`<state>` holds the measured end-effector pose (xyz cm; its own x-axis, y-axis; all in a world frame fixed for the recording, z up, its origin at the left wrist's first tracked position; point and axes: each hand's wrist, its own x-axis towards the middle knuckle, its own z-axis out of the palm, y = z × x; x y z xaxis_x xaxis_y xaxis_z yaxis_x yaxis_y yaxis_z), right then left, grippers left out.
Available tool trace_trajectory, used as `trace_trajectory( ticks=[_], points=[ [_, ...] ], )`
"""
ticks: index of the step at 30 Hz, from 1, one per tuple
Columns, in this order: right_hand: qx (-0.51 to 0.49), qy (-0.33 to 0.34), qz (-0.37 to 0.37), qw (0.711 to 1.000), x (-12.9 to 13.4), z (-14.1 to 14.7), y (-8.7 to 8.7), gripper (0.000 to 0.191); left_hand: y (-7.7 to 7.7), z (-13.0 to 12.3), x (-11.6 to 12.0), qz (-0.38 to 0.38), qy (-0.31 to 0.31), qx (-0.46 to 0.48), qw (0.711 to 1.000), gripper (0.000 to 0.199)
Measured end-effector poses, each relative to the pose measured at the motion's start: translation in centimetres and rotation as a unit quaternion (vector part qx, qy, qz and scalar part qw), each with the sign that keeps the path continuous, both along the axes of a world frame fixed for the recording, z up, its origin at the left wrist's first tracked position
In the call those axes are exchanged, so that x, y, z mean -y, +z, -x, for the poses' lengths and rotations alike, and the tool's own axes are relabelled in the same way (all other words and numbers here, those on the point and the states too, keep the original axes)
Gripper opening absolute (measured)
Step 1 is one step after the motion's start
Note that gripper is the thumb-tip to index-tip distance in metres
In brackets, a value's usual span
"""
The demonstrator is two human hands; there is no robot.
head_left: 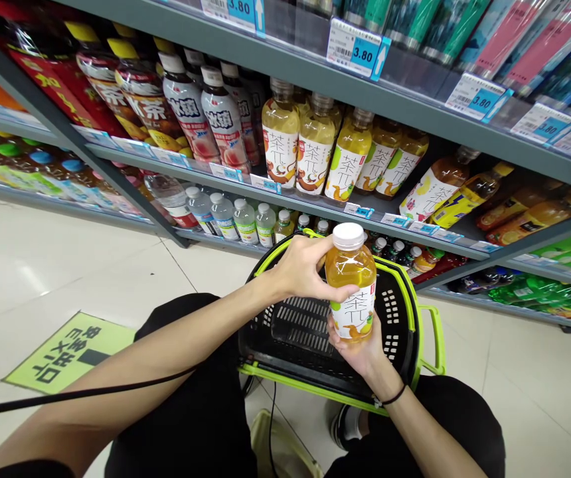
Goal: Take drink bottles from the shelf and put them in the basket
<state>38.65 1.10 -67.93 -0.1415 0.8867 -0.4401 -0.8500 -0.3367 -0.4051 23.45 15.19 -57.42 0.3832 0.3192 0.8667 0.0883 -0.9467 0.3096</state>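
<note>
Between my two hands is a bottle of tea (352, 282), upright, with a white cap, amber liquid and a white label. My left hand (308, 269) wraps its side from the left, thumb across the front of the label. Underneath, my right hand (358, 345) grips the lower part of the bottle, a dark band around the wrist. Directly below the bottle stands a black shopping basket (290, 325) with a lime-green rim, its slotted floor partly showing.
Ahead is a shelf unit (245, 56) with rows of drinks. Similar tea bottles (348, 162) stand on the middle shelf, with price tags (358, 50) along the edges. A green exit sign (69, 352) lies on the tiled floor. A dark strap (81, 392) crosses my left arm.
</note>
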Motion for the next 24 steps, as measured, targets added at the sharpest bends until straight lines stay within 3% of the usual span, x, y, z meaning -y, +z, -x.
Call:
trace_trajectory(
  ticks=[24],
  points=[
    [0.011, 0.006, 0.000, 1.000, 0.14, 0.12, 0.13, 0.051, 0.10, 0.12, 0.16, 0.016, 0.003, -0.010, 1.000, 0.054]
  ],
)
